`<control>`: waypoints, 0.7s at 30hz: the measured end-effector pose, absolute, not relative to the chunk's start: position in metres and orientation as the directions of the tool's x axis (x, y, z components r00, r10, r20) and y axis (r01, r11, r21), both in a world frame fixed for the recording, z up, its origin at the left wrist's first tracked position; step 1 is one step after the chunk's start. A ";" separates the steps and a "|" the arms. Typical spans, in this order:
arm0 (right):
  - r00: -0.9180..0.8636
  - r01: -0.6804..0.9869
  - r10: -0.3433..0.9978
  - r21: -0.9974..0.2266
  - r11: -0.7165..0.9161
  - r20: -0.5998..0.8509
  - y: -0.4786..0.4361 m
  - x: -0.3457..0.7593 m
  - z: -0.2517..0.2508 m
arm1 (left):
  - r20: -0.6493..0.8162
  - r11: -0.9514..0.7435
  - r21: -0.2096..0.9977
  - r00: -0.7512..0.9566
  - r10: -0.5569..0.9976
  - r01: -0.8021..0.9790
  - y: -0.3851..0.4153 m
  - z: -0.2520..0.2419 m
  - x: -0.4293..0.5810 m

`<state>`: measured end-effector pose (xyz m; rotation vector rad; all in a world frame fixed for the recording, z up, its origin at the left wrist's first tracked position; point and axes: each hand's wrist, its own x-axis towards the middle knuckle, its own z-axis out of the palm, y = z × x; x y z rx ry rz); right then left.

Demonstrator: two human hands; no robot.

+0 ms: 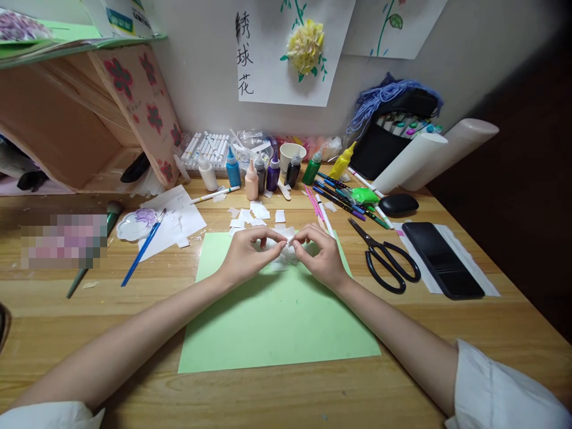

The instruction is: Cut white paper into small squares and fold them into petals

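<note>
My left hand (250,250) and my right hand (322,253) meet above the far edge of a light green sheet of paper (277,322). Thumb and forefinger of each hand pinch a tiny piece of white paper (289,241) between them, mostly covered by the fingertips. Under and behind the fingers lie more thin white paper pieces (279,262). Several small white paper squares (260,210) are scattered on the wooden table just beyond my left hand.
Black-handled scissors (386,256) and a black phone (442,259) lie to the right. Small paint bottles (233,168) stand along the back, with marker pens (342,199) nearby. A blue paintbrush (143,247) and a palette (134,225) are on the left. A decorated box (138,113) stands behind them.
</note>
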<state>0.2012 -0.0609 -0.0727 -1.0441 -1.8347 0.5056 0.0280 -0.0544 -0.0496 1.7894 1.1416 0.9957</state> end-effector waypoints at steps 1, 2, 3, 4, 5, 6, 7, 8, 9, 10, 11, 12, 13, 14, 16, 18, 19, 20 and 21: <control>-0.215 0.442 0.829 -0.705 0.555 0.517 -0.061 0.201 -0.073 | 0.201 -0.297 0.896 0.295 0.934 0.331 -0.054 -0.050 0.028; -0.228 0.441 0.829 -0.705 0.556 0.511 -0.061 0.201 -0.073 | 0.198 -0.296 0.895 0.298 0.934 0.334 -0.053 -0.050 0.028; -0.240 0.441 0.829 -0.704 0.556 0.505 -0.061 0.201 -0.073 | 0.195 -0.295 0.894 0.300 0.934 0.338 -0.053 -0.051 0.027; -0.251 0.439 0.830 -0.705 0.557 0.499 -0.061 0.201 -0.072 | 0.193 -0.294 0.892 0.299 0.935 0.342 -0.052 -0.052 0.027; -0.258 0.438 0.832 -0.708 0.555 0.492 -0.061 0.201 -0.072 | 0.192 -0.293 0.890 0.296 0.936 0.350 -0.051 -0.054 0.026; -0.264 0.435 0.835 -0.713 0.550 0.484 -0.061 0.201 -0.072 | 0.192 -0.295 0.885 0.293 0.937 0.361 -0.051 -0.055 0.026; -0.266 0.431 0.839 -0.720 0.543 0.474 -0.060 0.201 -0.072 | 0.197 -0.302 0.878 0.295 0.935 0.372 -0.051 -0.055 0.026; -0.266 0.426 0.845 -0.729 0.535 0.464 -0.060 0.202 -0.072 | 0.207 -0.317 0.868 0.304 0.930 0.382 -0.051 -0.056 0.025; -0.263 0.420 0.851 -0.739 0.526 0.455 -0.060 0.202 -0.072 | 0.223 -0.342 0.855 0.318 0.922 0.390 -0.051 -0.056 0.025; -0.260 0.414 0.856 -0.750 0.516 0.446 -0.060 0.202 -0.072 | 0.246 -0.373 0.840 0.335 0.909 0.395 -0.052 -0.056 0.025; -0.255 0.407 0.862 -0.760 0.507 0.438 -0.060 0.202 -0.073 | 0.274 -0.408 0.822 0.353 0.895 0.397 -0.052 -0.055 0.025; -0.252 0.399 0.868 -0.771 0.497 0.429 -0.060 0.202 -0.073 | 0.303 -0.443 0.803 0.367 0.880 0.399 -0.053 -0.055 0.024; -0.250 0.392 0.873 -0.781 0.486 0.418 -0.059 0.203 -0.073 | 0.328 -0.473 0.783 0.378 0.865 0.403 -0.054 -0.055 0.024; -0.250 0.386 0.880 -0.791 0.474 0.405 -0.059 0.203 -0.073 | 0.351 -0.499 0.764 0.384 0.854 0.410 -0.054 -0.055 0.024; -0.250 0.377 0.890 -0.809 0.451 0.381 -0.059 0.203 -0.074 | 0.382 -0.534 0.730 0.393 0.837 0.428 -0.055 -0.056 0.024; -0.255 0.368 0.897 -0.821 0.436 0.361 -0.059 0.203 -0.074 | 0.398 -0.553 0.706 0.399 0.826 0.443 -0.055 -0.057 0.024; -0.258 0.364 0.898 -0.825 0.432 0.357 -0.059 0.203 -0.074 | 0.402 -0.559 0.697 0.400 0.823 0.449 -0.055 -0.058 0.024; -0.262 0.361 0.898 -0.826 0.432 0.355 -0.059 0.203 -0.074 | 0.405 -0.562 0.692 0.401 0.822 0.453 -0.055 -0.058 0.024; -0.264 0.360 0.897 -0.826 0.433 0.355 -0.059 0.203 -0.074 | 0.405 -0.562 0.691 0.400 0.822 0.456 -0.055 -0.058 0.024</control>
